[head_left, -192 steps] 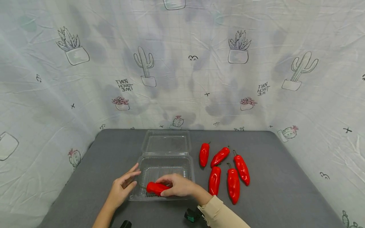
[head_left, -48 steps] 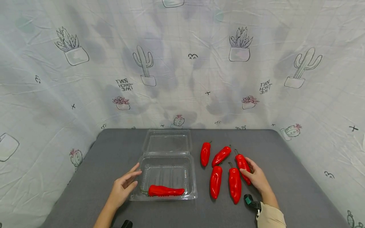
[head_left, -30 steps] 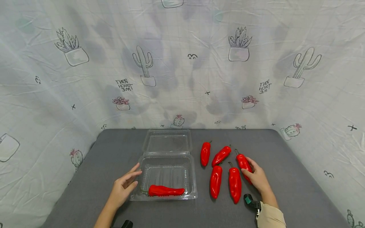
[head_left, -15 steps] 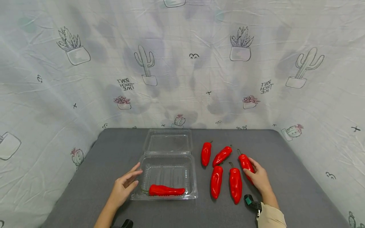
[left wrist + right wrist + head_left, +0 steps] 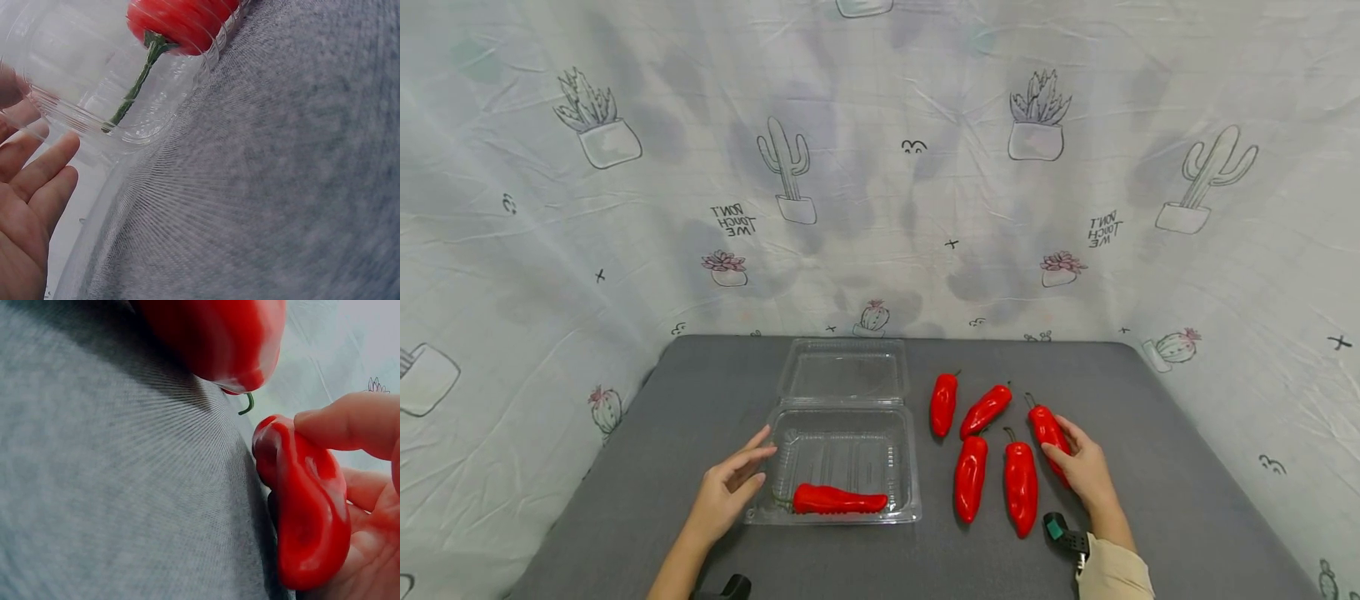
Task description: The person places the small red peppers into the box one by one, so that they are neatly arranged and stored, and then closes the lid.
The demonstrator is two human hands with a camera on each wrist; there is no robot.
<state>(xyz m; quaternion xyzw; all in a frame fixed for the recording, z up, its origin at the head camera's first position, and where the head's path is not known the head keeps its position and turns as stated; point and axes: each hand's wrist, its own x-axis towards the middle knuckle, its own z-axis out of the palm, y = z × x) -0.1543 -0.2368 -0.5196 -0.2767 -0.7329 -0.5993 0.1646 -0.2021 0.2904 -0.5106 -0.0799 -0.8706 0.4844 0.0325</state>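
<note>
Right hand (image 5: 1084,473) is wrapped on the outermost pepper (image 5: 1049,435), thumb on top and fingers curled under it; the pepper is glossy, smooth red, tapered, with a thin green stem, and sits at the right end of the loose group on the table (image 5: 1165,467). Four more peppers (image 5: 972,477) lie just left of it, close together but mostly apart. Table cover is grey, finely woven, matte. Left hand (image 5: 727,492) has relaxed, straight fingers resting against the left wall of the clear tray (image 5: 904,467), gripping nothing. Tray is thin ribbed plastic, rounded corners, with its hinged lid (image 5: 842,377) laid flat behind it. One boxed pepper (image 5: 838,500) lies lengthwise along the near wall; the rest of the tray floor is free. Open grey surface right of the right hand and left of the tray; a wrinkled cactus-print sheet (image 5: 880,167) closes in the back and sides.
</note>
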